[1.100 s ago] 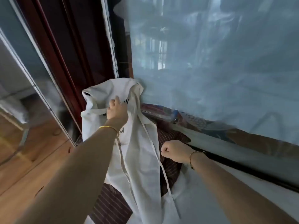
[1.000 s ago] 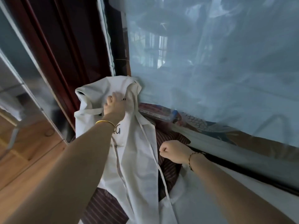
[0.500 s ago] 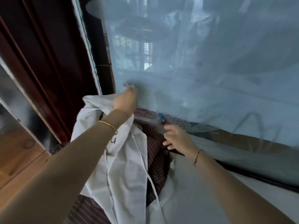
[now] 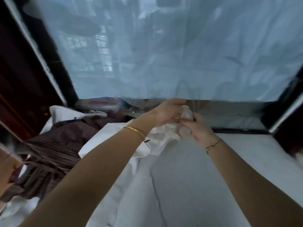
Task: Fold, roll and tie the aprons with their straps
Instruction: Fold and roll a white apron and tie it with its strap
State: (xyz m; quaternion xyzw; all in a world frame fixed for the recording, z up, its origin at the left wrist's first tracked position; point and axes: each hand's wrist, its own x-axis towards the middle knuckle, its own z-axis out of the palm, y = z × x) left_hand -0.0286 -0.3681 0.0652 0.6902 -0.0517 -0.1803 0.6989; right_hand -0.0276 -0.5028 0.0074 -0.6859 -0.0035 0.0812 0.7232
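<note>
Nearest to us, two bare forearms reach up from the lower edge over a pale grey sheet [image 4: 188, 185], smooth and matte, with one long soft crease running through it. To the left lies a heap of dark brown cloth with fine stripes [image 4: 54, 145], rumpled into loose folds.

The white apron [image 4: 162, 134] lies across the sheet between the arms and spreads left under the left forearm as a flat, crisp panel with a straight edge. Nearer the hands it gathers into crumpled ridges. A small dark mark shows on it just below the left wrist. That wrist wears a plain round gold bangle [image 4: 134, 131], and the right wrist a thin cord-like bracelet [image 4: 212, 146].

Further on, the two hands meet, lifted above the sheet. The left hand [image 4: 165, 113] curls its fingers round the bunched upper end of the apron. The right hand [image 4: 199, 128] grips the same bunch from below. Blur there smears the fabric, so we cannot tell whether a strap is among it.

Beyond the striped heap we see another piece of white cloth [image 4: 65, 113], puffed and rounded. Behind the hands runs a glossy dark ledge [image 4: 229, 115]. Above it hangs a sheer pale blue curtain [image 4: 164, 54], thin enough for window bars to show through. Dark reddish wooden framing [image 4: 19, 71] stands at far left.
</note>
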